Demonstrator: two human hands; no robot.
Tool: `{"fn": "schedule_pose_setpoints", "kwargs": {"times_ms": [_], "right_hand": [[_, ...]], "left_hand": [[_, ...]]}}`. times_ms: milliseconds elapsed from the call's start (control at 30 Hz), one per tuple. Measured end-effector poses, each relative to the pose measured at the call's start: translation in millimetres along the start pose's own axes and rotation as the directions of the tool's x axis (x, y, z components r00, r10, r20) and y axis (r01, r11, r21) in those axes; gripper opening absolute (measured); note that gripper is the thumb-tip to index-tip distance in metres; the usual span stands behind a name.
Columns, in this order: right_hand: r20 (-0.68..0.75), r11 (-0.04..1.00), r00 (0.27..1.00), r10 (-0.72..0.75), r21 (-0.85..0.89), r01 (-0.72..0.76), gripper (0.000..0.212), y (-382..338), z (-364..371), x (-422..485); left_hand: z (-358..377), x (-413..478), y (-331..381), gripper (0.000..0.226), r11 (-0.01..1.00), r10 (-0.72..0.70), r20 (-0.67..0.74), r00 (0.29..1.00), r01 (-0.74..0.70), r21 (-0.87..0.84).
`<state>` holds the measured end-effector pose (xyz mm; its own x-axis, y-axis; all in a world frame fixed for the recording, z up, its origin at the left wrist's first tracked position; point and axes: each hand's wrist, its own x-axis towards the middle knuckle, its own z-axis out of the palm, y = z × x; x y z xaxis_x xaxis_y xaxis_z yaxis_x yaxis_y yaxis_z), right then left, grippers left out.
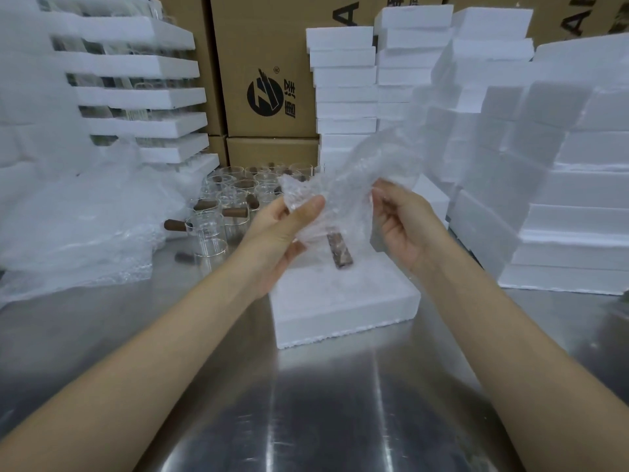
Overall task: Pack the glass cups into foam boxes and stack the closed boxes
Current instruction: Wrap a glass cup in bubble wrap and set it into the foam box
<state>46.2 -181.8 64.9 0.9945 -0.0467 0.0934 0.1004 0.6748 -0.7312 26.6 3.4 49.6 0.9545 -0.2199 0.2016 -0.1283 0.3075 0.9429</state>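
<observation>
Two hands, centre frame: left hand (pixel 287 229) and right hand (pixel 401 223) each pinch the bubble wrap (pixel 354 185) around a glass cup, its wooden handle (pixel 339 250) hanging over the foam box (pixel 343 301). Fragile, slippery; we'd support the body. Worktop (pixel 323 403) below lies open; foam stacks (pixel 544 182) crowd right.
</observation>
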Motion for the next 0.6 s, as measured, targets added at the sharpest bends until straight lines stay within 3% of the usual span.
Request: {"fn": "schedule_pose_setpoints", "kwargs": {"times_ms": [133,267,333,467,600], "right_hand": [[0.091,0.997,0.996,-0.021,-0.073,0.028,0.008,4.2,9.4,-8.5],[0.295,0.95,0.954,0.044,-0.309,0.052,0.036,6.8,14.0,-14.7],[0.35,0.922,0.934,0.066,-0.379,0.077,0.018,11.8,11.4,-14.4],[0.266,0.933,0.962,0.058,-0.357,0.042,0.021,14.8,6.4,-10.3],[0.277,0.856,0.961,-0.019,-0.491,0.158,0.024,18.1,8.6,-12.4]], "left_hand": [[1.2,-0.1,-3.5,0.053,0.995,0.003,0.027,1.0,-0.005,0.095],[-5.9,2.7,-3.5,0.047,0.955,0.123,-0.035,0.992,-0.109,0.275],[-6.9,0.5,-1.5,0.043,0.915,0.186,-0.026,0.982,-0.163,0.369],[-5.7,0.1,0.1,0.048,0.929,0.16,-0.022,0.987,-0.143,0.342],[-4.7,-1.0,5.5,0.054,0.974,0.053,-0.003,0.999,-0.051,0.219]]}}
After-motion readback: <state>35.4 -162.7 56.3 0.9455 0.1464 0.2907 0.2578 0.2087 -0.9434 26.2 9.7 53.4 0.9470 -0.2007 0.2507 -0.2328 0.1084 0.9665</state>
